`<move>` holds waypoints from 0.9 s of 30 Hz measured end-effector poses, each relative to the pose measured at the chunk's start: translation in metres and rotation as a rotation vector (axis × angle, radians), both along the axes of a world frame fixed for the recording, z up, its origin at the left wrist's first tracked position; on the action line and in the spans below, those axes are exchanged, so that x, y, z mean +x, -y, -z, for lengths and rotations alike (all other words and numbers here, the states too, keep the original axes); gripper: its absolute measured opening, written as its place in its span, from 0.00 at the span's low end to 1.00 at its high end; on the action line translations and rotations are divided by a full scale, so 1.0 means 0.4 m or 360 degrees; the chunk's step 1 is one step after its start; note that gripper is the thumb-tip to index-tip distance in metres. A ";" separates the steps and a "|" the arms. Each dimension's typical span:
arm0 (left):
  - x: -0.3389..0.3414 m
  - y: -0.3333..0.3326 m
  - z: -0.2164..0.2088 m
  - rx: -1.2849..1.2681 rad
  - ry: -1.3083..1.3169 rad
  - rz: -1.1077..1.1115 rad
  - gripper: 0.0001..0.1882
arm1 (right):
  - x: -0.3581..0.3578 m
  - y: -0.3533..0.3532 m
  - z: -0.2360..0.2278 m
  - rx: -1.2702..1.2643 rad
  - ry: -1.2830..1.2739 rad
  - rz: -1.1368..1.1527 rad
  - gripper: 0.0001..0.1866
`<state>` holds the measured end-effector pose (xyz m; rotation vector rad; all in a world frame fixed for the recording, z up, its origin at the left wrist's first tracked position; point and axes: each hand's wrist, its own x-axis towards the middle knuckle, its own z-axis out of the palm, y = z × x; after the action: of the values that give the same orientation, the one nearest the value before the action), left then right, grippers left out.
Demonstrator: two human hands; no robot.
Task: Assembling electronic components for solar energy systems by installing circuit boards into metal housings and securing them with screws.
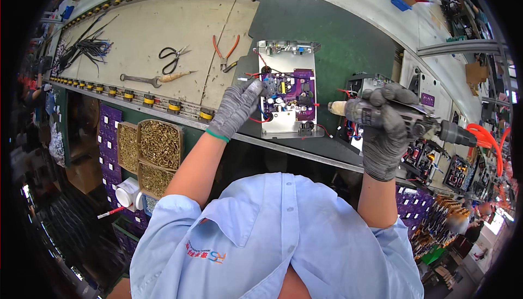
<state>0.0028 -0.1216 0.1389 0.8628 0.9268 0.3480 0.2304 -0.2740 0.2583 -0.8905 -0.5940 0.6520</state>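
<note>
A silver metal chassis (272, 122) with a purple circuit board (305, 87) lies in front of me on the dark green work surface. My left hand (238, 105), in a grey glove, grips the chassis's left edge, its fingertips beside the board's components. In my gloved right hand (388, 122) is a power screwdriver (364, 113), held sideways with its bit pointing left at the board's right side. Whether the bit touches a screw is too small to tell. Red and black wires run around the board.
Left of the chassis lie pliers (224, 54), scissors (173, 59), a wrench (143, 80) and a cable bundle (87, 48). Boxes of brass screws (159, 144) stand below the roller rail (148, 99). More chassis units (422, 160) and an orange coiled hose (490, 141) are at right.
</note>
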 end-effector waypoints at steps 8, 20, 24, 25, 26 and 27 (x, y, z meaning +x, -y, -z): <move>-0.014 -0.044 0.116 0.0080 -0.0461 0.0218 0.30 | -0.077 -0.042 0.033 -0.0248 0.0347 -0.0189 0.16; -0.004 -0.032 0.137 -0.0416 -0.0021 0.0109 0.33 | -0.158 -0.082 0.011 -0.0420 0.0534 -0.0208 0.17; -0.003 -0.029 0.145 -0.0413 0.0049 0.0057 0.33 | -0.165 -0.089 0.011 -0.0452 0.0545 -0.0213 0.17; -0.005 -0.031 0.148 -0.0397 0.0024 0.0076 0.33 | -0.165 -0.092 0.010 -0.0428 0.0501 -0.0226 0.17; -0.008 -0.033 0.152 -0.0399 0.0022 0.0075 0.33 | -0.166 -0.094 0.009 -0.0404 0.0457 -0.0241 0.17; -0.012 -0.036 0.156 -0.0441 0.0042 0.0118 0.34 | -0.166 -0.094 0.007 -0.0407 0.0453 -0.0243 0.17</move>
<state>-0.0020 -0.1071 0.0765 0.6348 0.8914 0.1613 0.1638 -0.2363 0.2555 -1.1971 -0.8525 0.7556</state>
